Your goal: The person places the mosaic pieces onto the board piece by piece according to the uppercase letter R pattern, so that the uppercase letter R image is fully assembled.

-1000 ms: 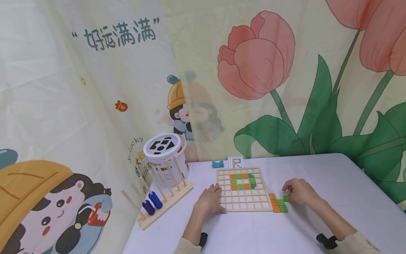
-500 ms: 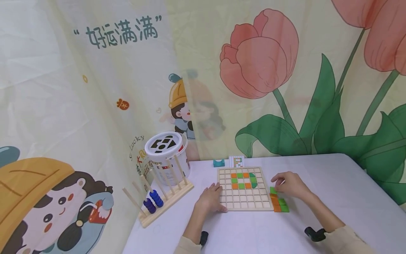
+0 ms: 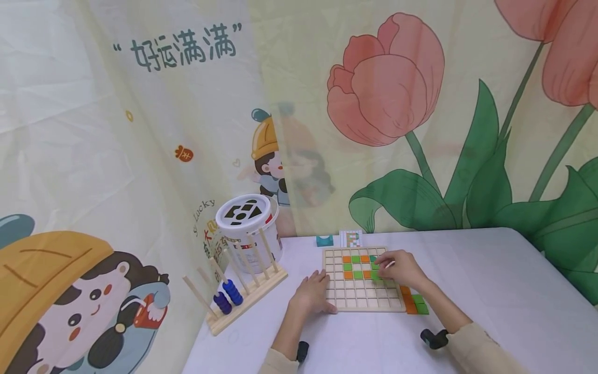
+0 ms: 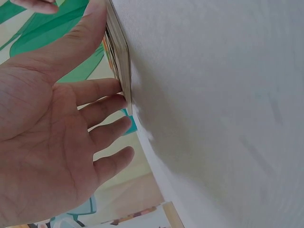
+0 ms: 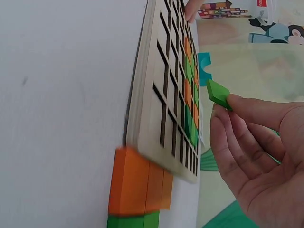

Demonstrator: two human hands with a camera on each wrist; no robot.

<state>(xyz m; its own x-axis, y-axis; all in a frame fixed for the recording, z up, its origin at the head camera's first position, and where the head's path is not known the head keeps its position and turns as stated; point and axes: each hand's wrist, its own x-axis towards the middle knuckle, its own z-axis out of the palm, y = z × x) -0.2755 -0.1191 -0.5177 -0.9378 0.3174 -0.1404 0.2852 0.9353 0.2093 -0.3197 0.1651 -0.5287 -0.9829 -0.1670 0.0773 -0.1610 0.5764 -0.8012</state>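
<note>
- Right hand [image 3: 403, 268]: fingers pinch a green tile [image 5: 218, 93] above the grid board [image 3: 369, 294].
- Left hand [image 3: 312, 293]: fingers slightly apart, touching the board's left edge.
- Orange and green tiles [image 3: 416, 302] lie on the counter [image 3: 364, 343] by the board's right edge.
- Peg stand [image 3: 252, 301] and bucket [image 3: 246, 228]: farther left.

A white-clothed table [image 3: 359, 345] carries a pale wooden grid board [image 3: 364, 302], square orange and green tiles [image 3: 413, 306], a wooden peg rack [image 3: 249, 304], a white lidded bucket [image 3: 252, 248], a notched teal block [image 3: 324, 241] and a printed card [image 3: 351, 238].
</note>
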